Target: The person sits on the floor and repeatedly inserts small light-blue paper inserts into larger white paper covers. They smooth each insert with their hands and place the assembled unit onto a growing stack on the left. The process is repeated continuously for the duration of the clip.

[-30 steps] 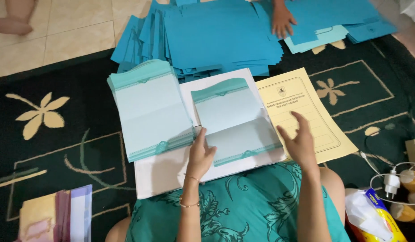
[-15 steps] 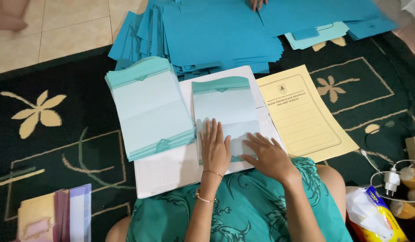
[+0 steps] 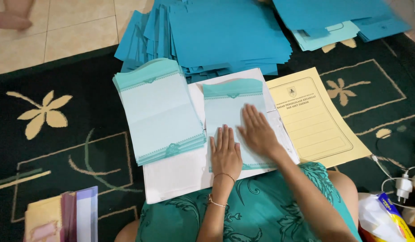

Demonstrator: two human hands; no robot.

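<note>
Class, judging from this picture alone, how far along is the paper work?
Done: a stack of pale teal sheets lies beside the white board. In hand: left hand and right hand press one sheet flat. Left: many blue folders lie spread behind.

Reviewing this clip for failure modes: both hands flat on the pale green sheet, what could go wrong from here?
1. The left hand and right hand press one pale green sheet on a loose white sheet; it may slide or crease.
2. The pale green stack overlaps that white sheet, so a shift could skew it.
</note>
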